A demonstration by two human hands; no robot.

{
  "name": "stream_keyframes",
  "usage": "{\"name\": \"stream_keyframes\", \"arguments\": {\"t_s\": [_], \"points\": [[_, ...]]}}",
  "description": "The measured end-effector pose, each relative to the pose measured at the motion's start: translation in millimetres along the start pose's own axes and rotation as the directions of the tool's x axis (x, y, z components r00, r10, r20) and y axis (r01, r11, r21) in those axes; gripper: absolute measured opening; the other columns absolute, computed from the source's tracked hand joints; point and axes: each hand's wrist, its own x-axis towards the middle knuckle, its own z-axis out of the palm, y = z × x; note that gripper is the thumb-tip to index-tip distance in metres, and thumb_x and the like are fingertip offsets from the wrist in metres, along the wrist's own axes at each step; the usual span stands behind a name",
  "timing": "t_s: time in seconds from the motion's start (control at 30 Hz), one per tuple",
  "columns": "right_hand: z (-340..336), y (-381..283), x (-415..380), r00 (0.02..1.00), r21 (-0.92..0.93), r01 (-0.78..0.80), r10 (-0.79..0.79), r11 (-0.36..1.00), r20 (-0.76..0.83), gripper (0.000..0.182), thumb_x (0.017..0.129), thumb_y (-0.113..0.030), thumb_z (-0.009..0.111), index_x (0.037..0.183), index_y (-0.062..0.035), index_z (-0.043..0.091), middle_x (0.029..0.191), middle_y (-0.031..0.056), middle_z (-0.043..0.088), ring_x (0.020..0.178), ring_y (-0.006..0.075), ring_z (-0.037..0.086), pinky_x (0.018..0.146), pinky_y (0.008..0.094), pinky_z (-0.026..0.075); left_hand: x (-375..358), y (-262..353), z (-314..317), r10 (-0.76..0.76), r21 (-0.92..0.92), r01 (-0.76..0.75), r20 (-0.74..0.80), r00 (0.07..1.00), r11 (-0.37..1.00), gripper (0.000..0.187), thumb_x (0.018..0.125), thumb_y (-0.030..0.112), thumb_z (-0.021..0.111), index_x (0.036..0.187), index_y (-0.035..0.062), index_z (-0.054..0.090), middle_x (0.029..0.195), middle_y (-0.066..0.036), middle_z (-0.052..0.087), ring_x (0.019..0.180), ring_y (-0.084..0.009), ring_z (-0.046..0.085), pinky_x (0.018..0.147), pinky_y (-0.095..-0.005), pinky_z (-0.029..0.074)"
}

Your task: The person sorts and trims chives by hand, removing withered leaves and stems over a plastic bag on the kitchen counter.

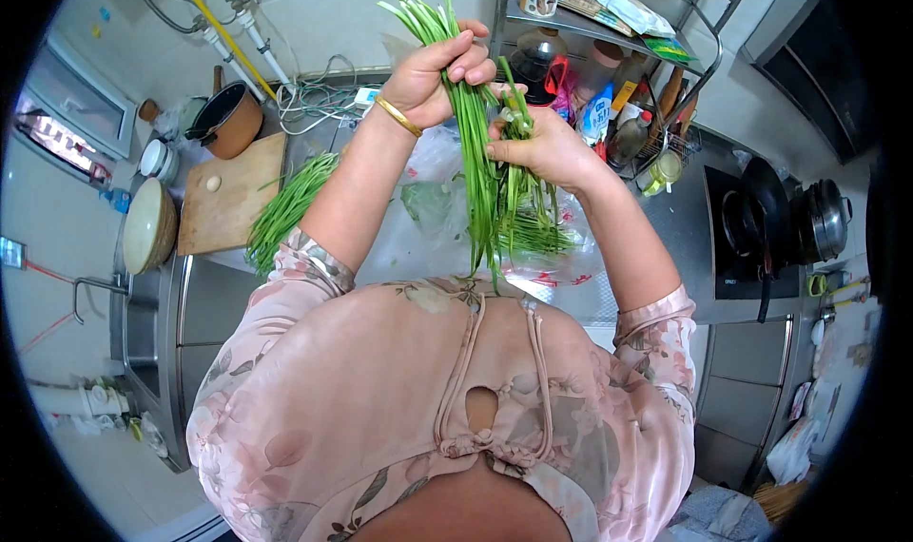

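Observation:
My left hand (445, 70), with a gold bangle on the wrist, is closed around an upright bunch of garlic chives (473, 152). The pale stem ends point up and away, while the green leaves hang down. Close beside it, my right hand (544, 150) grips a smaller, limp clump of garlic chives (516, 192), its strands tangled and drooping. Below the hands, more loose chives (534, 233) lie on a clear plastic bag (433, 185) on the counter. To the left, a pile of chives (293, 204) rests by the cutting board's edge.
On the left are a wooden cutting board (228, 214) with a small pale round item, a brown pot (228, 124) and a large bowl (147, 226). A metal rack (609, 29) with bottles stands at the back. Black pans (761, 200) sit on the stove at right.

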Motion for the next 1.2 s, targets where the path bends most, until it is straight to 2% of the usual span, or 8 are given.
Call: {"name": "stream_keyframes", "arguments": {"t_s": [0.2, 0.53, 0.63, 0.77, 0.9, 1.0, 1.1, 1.2], "points": [[-12.8, -1.9, -3.7, 0.996, -0.022, -0.047, 0.045, 0.999, -0.074, 0.012, 0.074, -0.011, 0.065, 0.08, -0.0034, 0.058, 0.074, -0.0009, 0.057, 0.068, 0.0074, 0.051, 0.061, 0.0231, 0.041, -3.2, 2.0, -6.5, -0.024, -0.012, 0.024, -0.006, 1.0, 1.0, 0.017, 0.091, 0.018, 0.04, 0.1, 0.0095, 0.052, 0.056, 0.004, 0.035, 0.059, -0.0097, 0.041, 0.09, -0.0519, 0.037], [-21.3, -2.7, -17.8, 0.807, -0.697, 0.312, -0.567, 0.646, -0.165, 0.008, 0.078, -0.005, 0.056, 0.082, 0.0003, 0.05, 0.071, 0.0118, 0.055, 0.069, 0.0194, 0.055, 0.061, 0.0284, 0.042, -6.8, 2.6, -11.8, -0.134, 0.08, 0.148, -0.167, 0.977, 0.986, 0.016, 0.091, 0.017, 0.041, 0.099, 0.0084, 0.052, 0.054, 0.006, 0.032, 0.053, -0.0068, 0.039, 0.094, -0.0527, 0.034], [-24.7, -11.7, -31.0, 0.855, -0.417, 0.2, -0.365, 0.887, -0.368, 0.011, 0.077, -0.003, 0.056, 0.085, -0.0003, 0.05, 0.074, 0.0116, 0.055, 0.071, 0.0195, 0.056, 0.062, 0.0285, 0.043, -11.6, 11.4, -20.7, -0.078, 0.014, 0.082, -0.166, 0.983, 0.997, 0.016, 0.091, 0.018, 0.042, 0.099, 0.0088, 0.052, 0.054, 0.006, 0.032, 0.053, -0.0061, 0.039, 0.094, -0.0528, 0.034], [-12.7, -23.3, -40.0, 0.953, -0.33, 0.161, -0.233, 0.93, -0.193, 0.011, 0.076, -0.001, 0.053, 0.087, -0.0009, 0.05, 0.076, 0.0105, 0.056, 0.069, 0.0173, 0.054, 0.064, 0.0272, 0.043, -9.0, 11.2, -18.9, -0.074, 0.037, 0.082, -0.188, 0.979, 0.996, 0.017, 0.091, 0.018, 0.042, 0.1, 0.0087, 0.053, 0.052, 0.006, 0.031, 0.053, -0.0063, 0.041, 0.093, -0.0526, 0.036], [10.7, -23.3, -23.7, 0.981, -0.509, 0.132, -0.185, 0.851, -0.056, 0.013, 0.074, -0.007, 0.061, 0.083, -0.0016, 0.055, 0.072, 0.0054, 0.057, 0.071, 0.012, 0.056, 0.063, 0.0301, 0.044, -3.4, 5.5, -10.6, -0.075, 0.083, 0.099, -0.254, 0.964, 0.992, 0.02, 0.09, 0.018, 0.043, 0.104, 0.0065, 0.051, 0.053, 0.006, 0.033, 0.054, -0.0065, 0.041, 0.09, -0.0508, 0.039], [23.8, -29.1, -10.9, 0.964, -0.718, 0.056, -0.225, 0.694, -0.142, 0.024, 0.07, -0.025, 0.066, 0.079, -0.0036, 0.058, 0.07, 0.0184, 0.059, 0.068, 0.0338, 0.057, 0.062, 0.0396, 0.045, -1.0, 1.5, -4.9, -0.079, 0.106, 0.117, -0.309, 0.948, 0.988, 0.024, 0.09, 0.018, 0.044, 0.109, 0.004, 0.048, 0.054, 0.005, 0.034, 0.054, -0.0071, 0.041, 0.087, -0.0481, 0.042], [24.1, -16.2, 3.1, 0.948, -0.742, 0.066, -0.274, 0.667, -0.163, 0.024, 0.071, -0.024, 0.066, 0.082, -0.004, 0.059, 0.071, 0.0172, 0.06, 0.066, 0.0294, 0.059, 0.063, 0.0367, 0.045, -2.0, 4.2, 0.4, -0.073, 0.148, 0.127, -0.323, 0.943, 0.981, 0.021, 0.09, 0.018, 0.044, 0.105, 0.0047, 0.049, 0.054, 0.005, 0.034, 0.054, -0.0073, 0.04, 0.089, -0.0486, 0.041], [16.7, -13.3, 9.1, 0.981, -0.348, 0.097, -0.148, 0.933, -0.123, 0.021, 0.074, -0.02, 0.064, 0.085, -0.0024, 0.059, 0.07, 0.0119, 0.06, 0.065, 0.0195, 0.057, 0.064, 0.0316, 0.045, -5.2, 7.2, -11.8, -0.058, 0.178, 0.111, -0.279, 0.959, 0.978, 0.017, 0.09, 0.017, 0.043, 0.1, 0.0053, 0.049, 0.055, 0.004, 0.035, 0.056, -0.0076, 0.039, 0.08, -0.0386, 0.046]]}}
